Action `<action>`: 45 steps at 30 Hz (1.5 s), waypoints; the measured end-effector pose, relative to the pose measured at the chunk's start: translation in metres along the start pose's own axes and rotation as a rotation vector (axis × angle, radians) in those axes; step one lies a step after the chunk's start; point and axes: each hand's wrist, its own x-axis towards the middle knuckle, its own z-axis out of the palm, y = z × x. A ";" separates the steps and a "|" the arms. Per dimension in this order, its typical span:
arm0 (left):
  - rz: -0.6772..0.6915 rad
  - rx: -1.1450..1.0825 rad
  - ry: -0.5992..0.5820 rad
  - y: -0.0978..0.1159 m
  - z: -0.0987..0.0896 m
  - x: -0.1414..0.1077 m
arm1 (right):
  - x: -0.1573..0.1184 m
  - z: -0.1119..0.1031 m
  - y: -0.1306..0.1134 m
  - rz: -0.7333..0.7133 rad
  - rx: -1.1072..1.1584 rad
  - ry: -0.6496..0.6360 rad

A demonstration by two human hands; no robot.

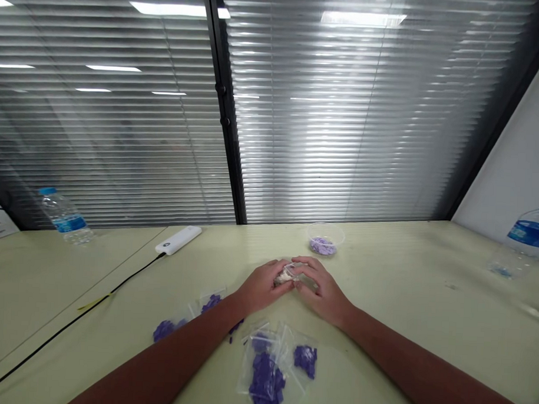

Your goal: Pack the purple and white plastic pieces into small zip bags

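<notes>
My left hand (pixel 261 285) and my right hand (pixel 323 291) meet over the middle of the table. Between them is a small clear plastic bag with whitish contents (pixel 285 275), partly covered by the fingers. Both hands are closed on it, thumbs on the near side. Toward me lie clear zip bags of purple pieces (pixel 267 376), and beside them a smaller purple clump (pixel 306 360) in clear plastic. More bagged purple pieces (pixel 164 330) lie left of my left forearm, which hides some of them.
Beyond my hands stands a clear round tub (pixel 334 232) with light purple bits inside. A white power strip (pixel 178 240) with a black cable (pixel 71 323) lies at left. Water bottles stand at far left (pixel 68 220) and far right (pixel 522 240). Window blinds (pixel 320 139) rise behind the table (pixel 403 277).
</notes>
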 end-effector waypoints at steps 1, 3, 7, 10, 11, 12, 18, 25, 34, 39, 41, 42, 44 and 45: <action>0.005 -0.008 -0.003 0.000 0.000 0.000 | 0.000 0.000 0.001 0.000 0.010 -0.013; 0.012 -0.028 -0.007 0.002 -0.001 0.000 | 0.000 0.000 0.000 -0.001 0.024 -0.031; -0.095 -0.283 -0.016 0.013 -0.004 0.002 | 0.001 -0.003 -0.007 -0.027 0.024 0.035; -0.261 -0.723 -0.058 0.021 -0.004 0.006 | 0.000 -0.004 -0.009 -0.038 0.034 0.092; -0.309 -0.872 -0.100 0.022 -0.003 0.007 | 0.000 -0.003 -0.008 -0.033 0.042 0.095; -0.349 -1.004 -0.158 0.022 -0.002 0.008 | 0.001 -0.003 -0.007 -0.022 0.049 0.099; -0.479 -1.344 -0.370 0.003 0.003 0.007 | 0.001 -0.001 -0.003 0.026 0.044 0.152; -0.488 -1.234 -0.391 0.004 0.003 0.005 | -0.001 -0.001 -0.011 -0.059 0.111 0.098; -0.434 -1.172 -0.430 0.012 -0.001 0.005 | 0.000 -0.002 -0.013 0.022 0.238 -0.078; -0.440 -1.174 -0.397 0.014 -0.002 0.006 | 0.000 -0.002 -0.017 0.028 0.278 -0.010; -0.445 -1.181 -0.388 0.015 -0.002 0.005 | -0.001 -0.002 -0.016 0.062 0.351 -0.025; -0.444 -1.182 -0.386 0.015 -0.002 0.005 | -0.001 -0.001 -0.015 0.081 0.391 -0.039; -0.440 -1.183 -0.383 0.015 -0.002 0.006 | -0.001 0.000 -0.012 0.113 0.448 -0.074; -0.439 -1.185 -0.385 0.015 -0.002 0.006 | -0.001 0.000 -0.011 0.125 0.462 -0.090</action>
